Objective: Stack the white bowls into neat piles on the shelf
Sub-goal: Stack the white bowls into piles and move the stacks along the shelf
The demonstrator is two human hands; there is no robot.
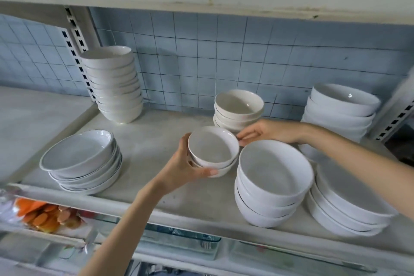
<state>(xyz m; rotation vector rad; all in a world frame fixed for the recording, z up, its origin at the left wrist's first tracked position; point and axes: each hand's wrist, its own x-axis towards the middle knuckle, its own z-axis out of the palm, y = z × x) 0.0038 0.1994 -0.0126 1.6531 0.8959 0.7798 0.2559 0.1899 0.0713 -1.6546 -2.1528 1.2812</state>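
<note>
Two small white bowls [212,152], nested one in the other, are at the middle of the shelf [152,141]. My left hand [183,168] grips them from the left and below, thumb under the lower bowl. My right hand [264,131] reaches in from the right, its fingertips touching the top bowl's far rim. Just behind stands a short pile of small bowls [238,107]. A tall pile of bowls [114,83] stands at the back left.
Shallow dishes [80,161] are piled at the front left. A pile of larger bowls [272,184] stands at the front right, with wide dishes [349,204] beside it and big bowls [340,107] at the back right. Blue tiles line the wall. Food containers [44,215] sit below.
</note>
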